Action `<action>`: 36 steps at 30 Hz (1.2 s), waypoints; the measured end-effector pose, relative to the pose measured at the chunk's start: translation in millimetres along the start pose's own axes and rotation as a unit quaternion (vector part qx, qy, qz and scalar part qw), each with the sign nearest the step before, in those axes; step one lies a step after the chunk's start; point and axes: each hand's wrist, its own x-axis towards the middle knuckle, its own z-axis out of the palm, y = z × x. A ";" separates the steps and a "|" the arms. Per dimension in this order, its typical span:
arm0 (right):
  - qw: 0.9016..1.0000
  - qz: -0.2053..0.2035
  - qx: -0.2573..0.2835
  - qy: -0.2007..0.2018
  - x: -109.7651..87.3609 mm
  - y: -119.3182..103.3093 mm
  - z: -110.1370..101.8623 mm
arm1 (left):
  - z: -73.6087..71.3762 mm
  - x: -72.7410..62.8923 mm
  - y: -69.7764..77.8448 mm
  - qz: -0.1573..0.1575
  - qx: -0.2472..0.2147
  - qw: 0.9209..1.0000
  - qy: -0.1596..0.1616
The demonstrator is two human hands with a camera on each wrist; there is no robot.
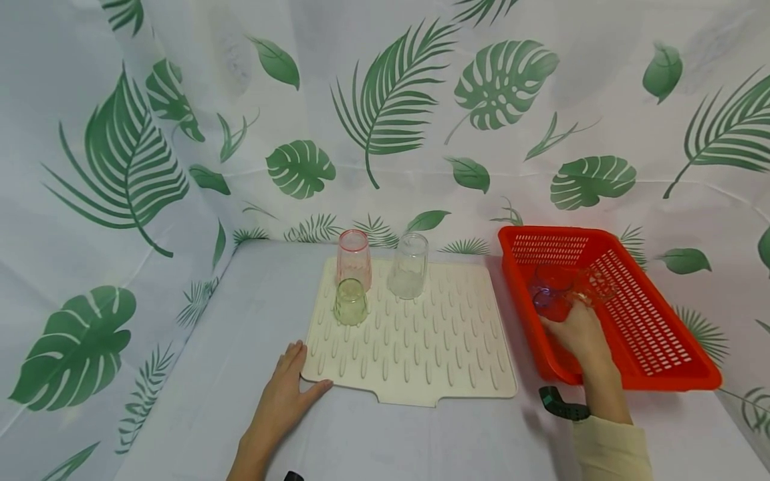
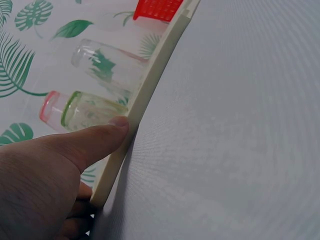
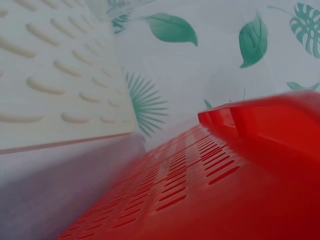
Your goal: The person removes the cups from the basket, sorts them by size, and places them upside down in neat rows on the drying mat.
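Observation:
My left hand (image 1: 289,391) rests at the near left corner of a cream drying mat (image 1: 433,361). Its thumb (image 2: 100,142) touches the mat's front edge while the other fingers lie along the left side. On the mat stand three upside-down glasses: a pink-tinted one (image 1: 353,257), a shorter green-tinted one (image 1: 351,307) and a clear one (image 1: 412,264). My right hand (image 1: 580,334) reaches down into a red plastic basket (image 1: 656,314), beside clear glassware (image 1: 601,284) and a bluish-purple glass (image 1: 544,296). Its fingertips are partly hidden, so a grip cannot be made out.
The basket stands right of the mat, its slotted wall (image 3: 170,185) rising close to the mat's side. A white cloth with green leaves (image 1: 385,107) hangs behind and at both sides. Pale cloth covers the table (image 1: 373,441).

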 end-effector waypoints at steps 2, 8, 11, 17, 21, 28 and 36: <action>1.000 0.007 -0.002 -0.003 -0.4 -0.4 -0.7 | -0.2 -0.2 0.2 -0.002 -0.002 1.000 -0.001; 1.000 0.017 0.000 0.014 -3.0 -1.7 -1.6 | -0.1 -0.4 0.3 -0.004 -0.005 1.000 0.000; 0.999 0.013 0.009 0.032 -5.4 -2.1 -1.5 | -0.6 -1.1 0.7 -0.003 -0.008 1.000 0.000; 0.995 -0.006 0.053 0.082 -14.6 -6.9 -4.9 | -0.9 -1.4 0.9 -0.002 -0.009 1.000 -0.001; 0.989 -0.030 0.075 0.123 -20.7 -13.7 -9.5 | -1.0 -0.9 0.9 -0.001 -0.012 1.000 -0.001; 0.985 -0.035 0.089 0.144 -30.8 -26.4 -18.9 | -1.3 -0.7 0.6 0.000 -0.009 1.000 0.000; 0.979 -0.040 0.101 0.170 -41.3 -38.4 -25.3 | -1.9 -1.1 0.8 -0.002 -0.006 1.000 -0.001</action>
